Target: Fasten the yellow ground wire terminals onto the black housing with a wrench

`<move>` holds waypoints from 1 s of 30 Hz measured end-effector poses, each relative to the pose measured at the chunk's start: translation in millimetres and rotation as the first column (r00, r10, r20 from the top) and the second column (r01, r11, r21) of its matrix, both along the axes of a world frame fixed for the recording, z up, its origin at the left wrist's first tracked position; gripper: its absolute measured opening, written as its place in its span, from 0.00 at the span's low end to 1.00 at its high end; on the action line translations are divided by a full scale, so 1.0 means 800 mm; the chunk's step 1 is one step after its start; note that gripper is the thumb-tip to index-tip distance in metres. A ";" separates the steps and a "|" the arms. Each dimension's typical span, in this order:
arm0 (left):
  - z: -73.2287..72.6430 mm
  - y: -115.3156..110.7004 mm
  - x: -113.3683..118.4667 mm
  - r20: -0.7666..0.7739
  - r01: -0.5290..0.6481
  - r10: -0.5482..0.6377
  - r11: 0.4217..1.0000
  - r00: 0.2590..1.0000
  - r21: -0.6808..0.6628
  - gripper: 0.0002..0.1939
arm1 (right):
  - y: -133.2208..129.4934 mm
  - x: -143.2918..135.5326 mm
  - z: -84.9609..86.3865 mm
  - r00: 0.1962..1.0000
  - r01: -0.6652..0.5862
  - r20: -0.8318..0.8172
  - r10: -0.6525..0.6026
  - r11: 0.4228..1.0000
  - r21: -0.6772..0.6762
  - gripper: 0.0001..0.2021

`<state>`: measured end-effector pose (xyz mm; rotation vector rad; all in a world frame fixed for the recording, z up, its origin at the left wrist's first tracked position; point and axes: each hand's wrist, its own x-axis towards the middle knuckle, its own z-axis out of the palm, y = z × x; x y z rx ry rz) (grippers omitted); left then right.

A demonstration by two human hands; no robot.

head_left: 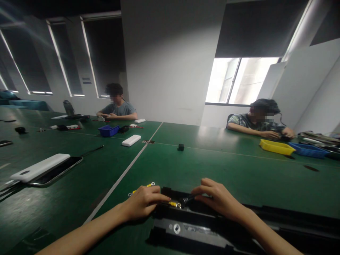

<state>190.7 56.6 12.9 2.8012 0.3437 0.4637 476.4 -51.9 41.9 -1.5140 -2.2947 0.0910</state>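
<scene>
My left hand (145,201) is closed, its fingertips pinching a yellow ring terminal (174,204) with a metal eye. More yellow ring terminals (150,185) stick out behind that hand, partly hidden by it. My right hand (216,196) grips a short black cylindrical piece (187,200) between thumb and fingers. The near end of this piece lies right beside the terminal's eye; whether they touch I cannot tell. Both hands are over a long black housing (225,221), which has a grey strip with a round hole along its near side.
A small black block (181,147) stands ahead. To the left lie a white power bank (42,166), a phone (57,171) and a blue bin (108,130). Two people sit across the green table (207,166). A yellow tray (276,147) and a blue tray (308,150) are at right.
</scene>
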 end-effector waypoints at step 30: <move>0.000 -0.027 0.002 0.215 -0.012 0.069 0.967 0.974 -0.253 0.07 | 0.030 -0.002 0.048 0.866 -0.342 0.425 0.265 0.932 0.116 0.12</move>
